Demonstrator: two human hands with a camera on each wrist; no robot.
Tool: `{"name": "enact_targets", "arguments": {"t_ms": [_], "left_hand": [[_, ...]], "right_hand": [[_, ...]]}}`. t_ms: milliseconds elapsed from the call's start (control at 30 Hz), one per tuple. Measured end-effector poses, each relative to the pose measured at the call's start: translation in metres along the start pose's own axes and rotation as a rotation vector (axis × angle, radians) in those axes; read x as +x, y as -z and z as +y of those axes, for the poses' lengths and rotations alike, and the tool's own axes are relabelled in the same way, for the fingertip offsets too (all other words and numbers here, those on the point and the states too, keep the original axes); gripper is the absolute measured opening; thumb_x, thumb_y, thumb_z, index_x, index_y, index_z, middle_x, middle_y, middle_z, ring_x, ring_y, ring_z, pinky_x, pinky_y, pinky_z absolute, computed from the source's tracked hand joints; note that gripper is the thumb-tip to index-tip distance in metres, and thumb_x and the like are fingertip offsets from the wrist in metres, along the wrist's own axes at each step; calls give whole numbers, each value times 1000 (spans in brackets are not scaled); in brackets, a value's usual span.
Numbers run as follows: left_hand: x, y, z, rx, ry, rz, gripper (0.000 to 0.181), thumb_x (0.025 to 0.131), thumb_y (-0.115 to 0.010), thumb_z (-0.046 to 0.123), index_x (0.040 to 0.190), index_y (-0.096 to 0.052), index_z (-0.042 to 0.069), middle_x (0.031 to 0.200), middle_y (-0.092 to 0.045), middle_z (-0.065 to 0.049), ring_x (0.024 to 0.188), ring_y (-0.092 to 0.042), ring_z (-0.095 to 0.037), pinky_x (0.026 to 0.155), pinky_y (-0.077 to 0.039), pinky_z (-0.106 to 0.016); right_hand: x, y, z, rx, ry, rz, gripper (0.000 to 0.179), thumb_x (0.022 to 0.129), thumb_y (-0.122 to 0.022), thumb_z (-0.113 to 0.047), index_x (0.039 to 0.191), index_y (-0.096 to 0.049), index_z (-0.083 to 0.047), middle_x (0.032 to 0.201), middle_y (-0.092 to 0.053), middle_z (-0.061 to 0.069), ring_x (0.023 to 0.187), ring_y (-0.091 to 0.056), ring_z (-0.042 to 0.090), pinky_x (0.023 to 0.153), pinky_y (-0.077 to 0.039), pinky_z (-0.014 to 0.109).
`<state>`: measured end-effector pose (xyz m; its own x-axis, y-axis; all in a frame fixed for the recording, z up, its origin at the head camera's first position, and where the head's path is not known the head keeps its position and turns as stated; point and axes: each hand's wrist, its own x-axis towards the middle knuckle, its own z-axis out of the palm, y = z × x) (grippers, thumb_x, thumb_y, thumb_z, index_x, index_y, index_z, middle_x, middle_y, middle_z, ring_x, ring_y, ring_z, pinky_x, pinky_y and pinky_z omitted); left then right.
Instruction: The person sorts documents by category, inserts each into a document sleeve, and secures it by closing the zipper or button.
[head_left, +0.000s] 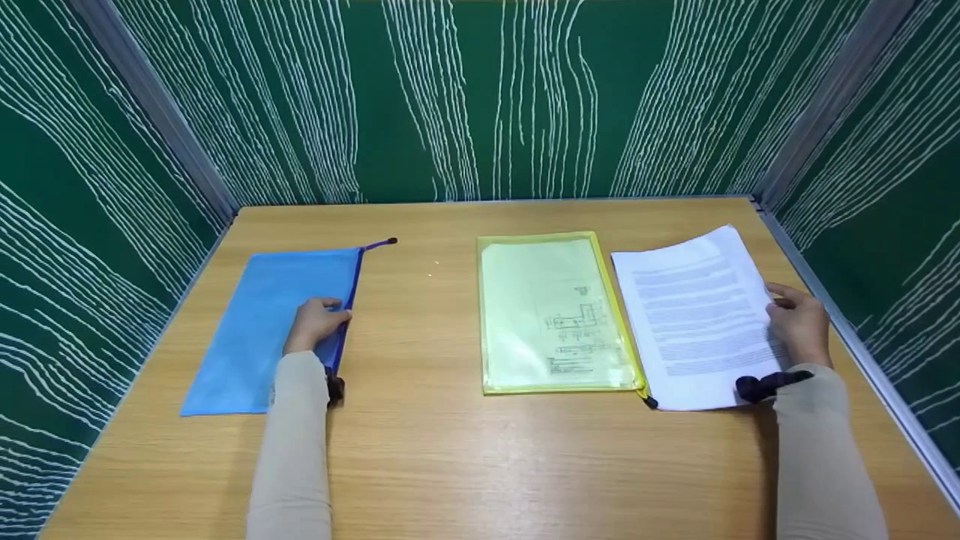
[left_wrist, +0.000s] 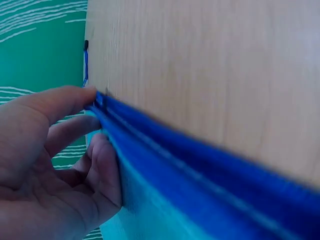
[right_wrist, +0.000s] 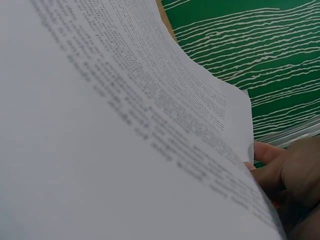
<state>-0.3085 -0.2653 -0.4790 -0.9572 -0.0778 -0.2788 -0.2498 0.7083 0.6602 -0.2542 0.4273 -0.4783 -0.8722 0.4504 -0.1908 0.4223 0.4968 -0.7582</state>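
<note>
On the left of the table in the head view lies a blue zip folder. My left hand pinches its right-hand edge. The left wrist view shows the darker blue zip edge parted near the fingers, making a narrow slit. At the far right, my right hand holds the right edge of printed paper, which has its far right corner raised. In the right wrist view the paper bends in a curve, and its edge hides part of the fingers.
Between the hands lies a yellow zip folder with a printed sheet inside, its zip side right beside the paper. A purple zip pull sticks out from the blue folder's far corner. Green walls with white lines enclose the wooden table.
</note>
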Motion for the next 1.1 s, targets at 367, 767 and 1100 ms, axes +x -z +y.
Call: {"name": "enact_targets", "arguments": {"t_ms": [367, 767, 1100], "left_hand": [[0, -11, 15, 1, -9, -41, 53, 96, -55, 28, 141, -46, 1, 148, -40, -24, 137, -37, -39, 111, -35, -50], [3, -30, 35, -2, -55, -62, 53, 95, -56, 27, 140, -48, 1, 145, -45, -22, 134, -43, -37, 108, -39, -49], [7, -49, 57, -22, -65, -94, 55, 95, -56, 27, 141, -46, 0, 144, -46, -22, 131, -46, -34, 107, -41, -47]], "right_hand": [[4, 8, -3, 39, -56, -36, 50, 101, -34, -7, 150, -26, -15, 153, -29, 23, 134, -29, 36, 111, -29, 50], [-2, 16, -13, 15, 17, 58, 49, 100, -41, -11, 149, -35, -15, 127, -49, 11, 100, -46, 13, 77, -39, 19], [-1, 19, -23, 63, -15, 49, 49, 102, -40, -16, 150, -32, -18, 126, -48, 8, 97, -48, 13, 76, -41, 21]]}}
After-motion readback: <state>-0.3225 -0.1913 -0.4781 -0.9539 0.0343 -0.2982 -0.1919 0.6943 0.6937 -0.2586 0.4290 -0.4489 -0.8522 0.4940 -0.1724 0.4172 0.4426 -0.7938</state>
